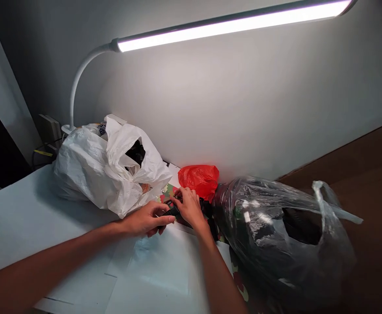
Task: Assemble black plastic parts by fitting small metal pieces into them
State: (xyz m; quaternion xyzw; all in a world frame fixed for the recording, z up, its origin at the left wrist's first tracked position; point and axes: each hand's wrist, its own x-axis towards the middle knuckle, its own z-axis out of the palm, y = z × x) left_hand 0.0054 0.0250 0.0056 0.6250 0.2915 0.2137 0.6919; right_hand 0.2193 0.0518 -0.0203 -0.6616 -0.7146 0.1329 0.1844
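Note:
Near the middle of the white table, my left hand (147, 218) is closed around a slim black object (172, 212), its thumb lying along the near side. My right hand (188, 204) reaches over the other end of the same black object with fingers bent onto it. A small brownish bit shows by the right fingertips, too small to name. More black material (207, 208) lies just right of my right wrist; whether it joins the held piece is unclear. Both palms hide most of the object, so its kind cannot be told.
A full white plastic bag (89, 170) stands behind my left hand. Behind the right are a red plastic bag (199, 179) and a large clear bag (259, 218) of dark things. A lit lamp (237, 24) arches above. Flat clear plastic (161, 266) lies on the table (63, 235).

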